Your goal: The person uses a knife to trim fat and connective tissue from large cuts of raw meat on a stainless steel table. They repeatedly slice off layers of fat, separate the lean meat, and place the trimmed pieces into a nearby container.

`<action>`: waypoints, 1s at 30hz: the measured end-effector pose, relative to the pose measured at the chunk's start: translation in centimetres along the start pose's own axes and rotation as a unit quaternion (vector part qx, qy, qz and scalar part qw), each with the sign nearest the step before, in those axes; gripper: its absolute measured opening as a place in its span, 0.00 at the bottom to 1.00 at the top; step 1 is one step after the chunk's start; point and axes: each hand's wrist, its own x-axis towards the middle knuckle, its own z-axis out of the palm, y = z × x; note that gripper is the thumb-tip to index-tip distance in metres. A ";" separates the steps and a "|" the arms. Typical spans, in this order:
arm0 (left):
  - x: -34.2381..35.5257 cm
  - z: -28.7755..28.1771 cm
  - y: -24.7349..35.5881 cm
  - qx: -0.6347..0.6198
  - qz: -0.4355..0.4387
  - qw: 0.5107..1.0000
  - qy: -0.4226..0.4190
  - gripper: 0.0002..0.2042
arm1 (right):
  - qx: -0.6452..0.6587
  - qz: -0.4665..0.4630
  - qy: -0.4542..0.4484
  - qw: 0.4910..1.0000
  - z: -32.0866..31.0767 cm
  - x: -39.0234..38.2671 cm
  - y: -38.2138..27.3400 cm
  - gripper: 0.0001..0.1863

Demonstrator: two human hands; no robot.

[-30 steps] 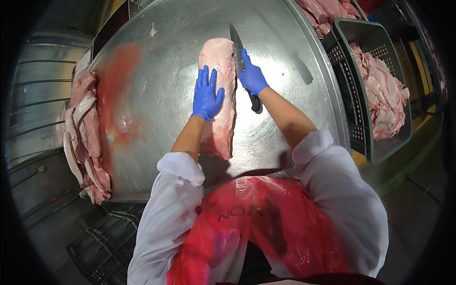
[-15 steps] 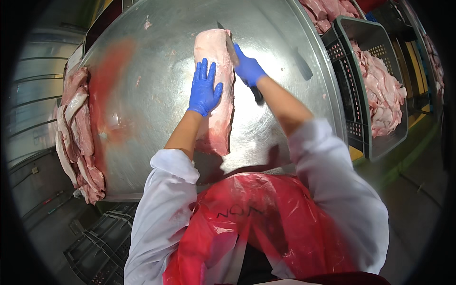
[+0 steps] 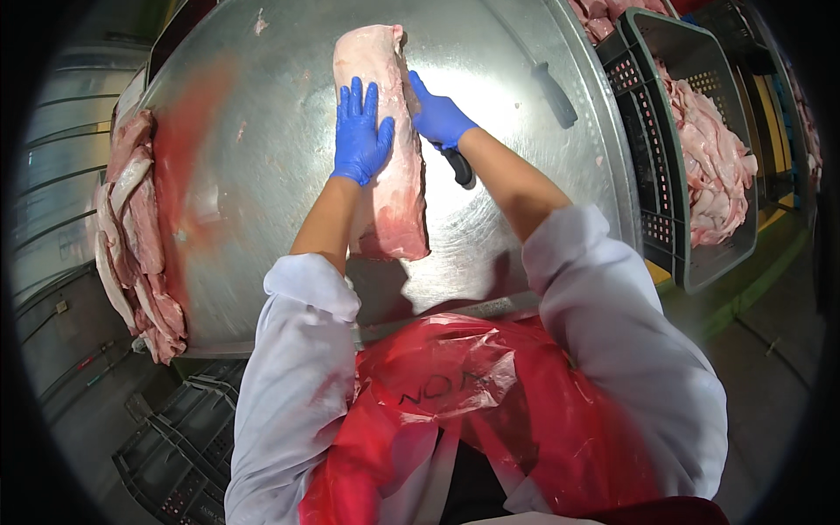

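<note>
A long slab of pale pink meat (image 3: pixel 389 206), probably a loin, lies lengthwise on the metal table (image 3: pixel 280 175). My left hand (image 3: pixel 361 144), in a blue glove, rests flat on its fatty top with the fingers stretched out. At the slab's right edge, my gloved right hand (image 3: pixel 440 115) grips a knife (image 3: pixel 458 166). Its black handle shows below the palm, while the blade is mostly hidden by the hand and the meat. The right index finger points forward along the meat's side.
A second knife (image 3: pixel 553 94) lies on the table to the right. Long meat strips (image 3: pixel 136 236) are heaped at the left edge. Beyond the right edge stands a grey crate (image 3: pixel 652 175) with pale trimmings (image 3: pixel 709 166). Black crates (image 3: pixel 184 446) sit low at the left.
Meat and hands appear farther up and left in the picture, partly with the whole view. My right hand has come closer against the meat's edge; the blade tip beyond the far end no longer shows.
</note>
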 end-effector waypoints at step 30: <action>4.7 -2.9 -2.6 -0.101 -0.310 0.929 -0.175 0.46 | 0.148 0.146 0.082 0.975 -3.1 -44.2 10.9 0.50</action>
